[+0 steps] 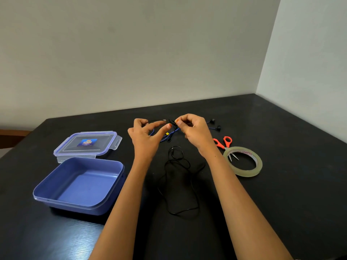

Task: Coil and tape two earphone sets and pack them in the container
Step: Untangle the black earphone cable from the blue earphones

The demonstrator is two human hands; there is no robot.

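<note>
Nearest to us, the black table (pixel 281 203) runs under both forearms. Near left, the blue container (pixel 71 206) sits open and upright, nothing inside. Between the forearms the black earphone cable (pixel 180 160) lies loose and uncoiled on the table, apart from the container.

To the right, the clear tape roll (pixel 244 173) lies flat. The orange-handled scissors (pixel 218 143) are just behind it, and their blades show through the roll's hole. Behind the container, touching its far edge, is the clear lid (pixel 87 143), flat, with a label on top.

Further out, both hands are raised above the table. The left hand (pixel 144 136) has its fingers spread, index and middle straight and pointing right. A thin dark wire passes by its thumb; we cannot tell if it touches. The right hand (pixel 193 132) pinches a black strand (pixel 171 122) between thumb and index, its other fingers curled in. We cannot tell if that strand joins the loose cable.

Under the hands, the blue earphone set (pixel 165 137) lies on the table, with its two dark earbuds (pixel 218 127) out to the right beyond the right hand. Farthest back is the plain wall (pixel 131 53).
</note>
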